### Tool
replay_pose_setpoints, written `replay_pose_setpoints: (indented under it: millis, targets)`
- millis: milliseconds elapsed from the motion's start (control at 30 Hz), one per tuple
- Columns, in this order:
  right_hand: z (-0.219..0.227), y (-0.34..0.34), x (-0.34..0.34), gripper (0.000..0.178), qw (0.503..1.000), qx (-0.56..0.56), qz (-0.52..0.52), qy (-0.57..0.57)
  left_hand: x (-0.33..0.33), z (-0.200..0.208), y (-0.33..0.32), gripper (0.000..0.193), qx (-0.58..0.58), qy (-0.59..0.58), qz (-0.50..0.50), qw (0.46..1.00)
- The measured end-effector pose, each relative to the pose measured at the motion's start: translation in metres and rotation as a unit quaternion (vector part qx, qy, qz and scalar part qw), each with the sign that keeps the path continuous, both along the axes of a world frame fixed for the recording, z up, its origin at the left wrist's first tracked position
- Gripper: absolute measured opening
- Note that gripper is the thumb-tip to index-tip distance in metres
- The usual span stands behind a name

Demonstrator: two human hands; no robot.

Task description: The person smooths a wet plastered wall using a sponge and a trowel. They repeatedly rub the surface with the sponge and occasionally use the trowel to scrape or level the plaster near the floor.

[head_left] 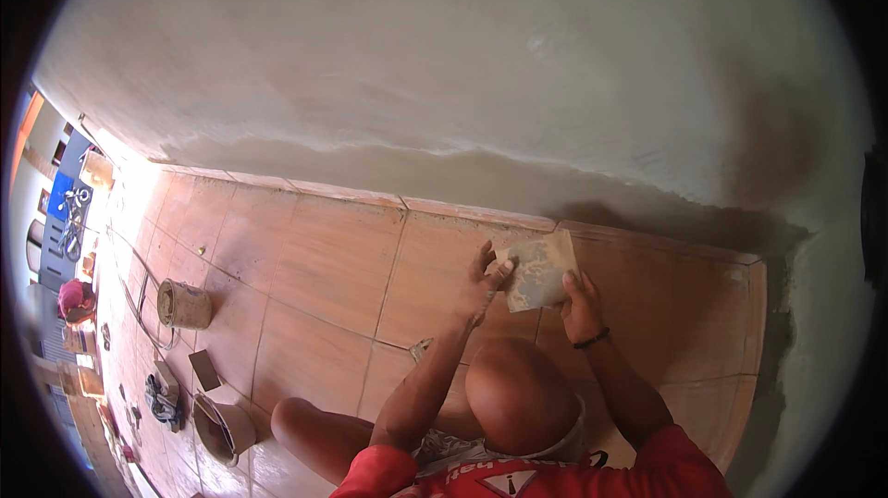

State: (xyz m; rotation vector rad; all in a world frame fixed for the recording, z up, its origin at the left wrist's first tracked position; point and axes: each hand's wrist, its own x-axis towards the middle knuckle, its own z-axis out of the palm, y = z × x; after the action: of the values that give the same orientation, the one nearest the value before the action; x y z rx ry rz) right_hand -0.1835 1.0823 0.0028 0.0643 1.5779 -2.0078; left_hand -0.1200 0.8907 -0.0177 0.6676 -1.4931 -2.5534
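Observation:
A roughly square tan sheet (pixel 544 269) with worn grey patches is held up over the tiled floor, close to the wall's foot. Whether it is stiff card or sandpaper I cannot make out. My right hand (pixel 583 308) grips its right edge, thumb on the face and the other fingers hidden behind. At the left edge is my left hand (pixel 483 285), its fingers apart and its thumb tip at the sheet's face. A dark band circles my right wrist.
A plastered wall (pixel 416 54) rises ahead, damp-looking along its base above a tile skirting (pixel 481 211). To the left stand a mortar-stained bucket (pixel 185 304) and a second bucket (pixel 225 429). A hose (pixel 143 285) and a dark flat piece (pixel 204 369) lie nearby.

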Motion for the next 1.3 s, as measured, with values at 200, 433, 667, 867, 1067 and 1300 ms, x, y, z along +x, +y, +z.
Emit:
replay_pose_setpoints:
  millis: [200, 433, 667, 867, 1067, 1300]
  targets:
    - [0.005, -0.005, 0.006, 0.045, 0.994, -0.066, 0.088, 0.017, 0.005, -0.026, -0.038, 0.031, 0.015, 0.046, -0.163, 0.985]
    - [-0.006, 0.041, 0.009, 0.052, 0.96, -0.205, 0.156, -0.11, -0.01, -0.002, 0.022, 0.023, 0.022, 0.031, -0.21, 0.977]
    - [-0.062, 0.113, 0.071, 0.048, 0.985, -0.1, -0.054, -0.127, -0.047, -0.059, 0.043, 0.031, -0.185, 0.119, -0.263, 0.939]
    - [-0.091, 0.268, 0.104, 0.046, 0.9, 0.259, -0.351, -0.002, -0.091, 0.092, 0.045, 0.034, -0.279, 0.186, -0.272, 0.902]
    - [-0.087, 0.299, 0.033, 0.043, 0.815, 0.117, -0.566, 0.044, -0.111, 0.241, 0.065, 0.041, -0.608, 0.389, -0.042, 0.69]
    - [-0.157, 0.356, -0.129, 0.044, 0.74, 0.061, -0.662, 0.097, -0.229, 0.323, -0.009, 0.068, -0.803, 0.313, 0.39, 0.323]
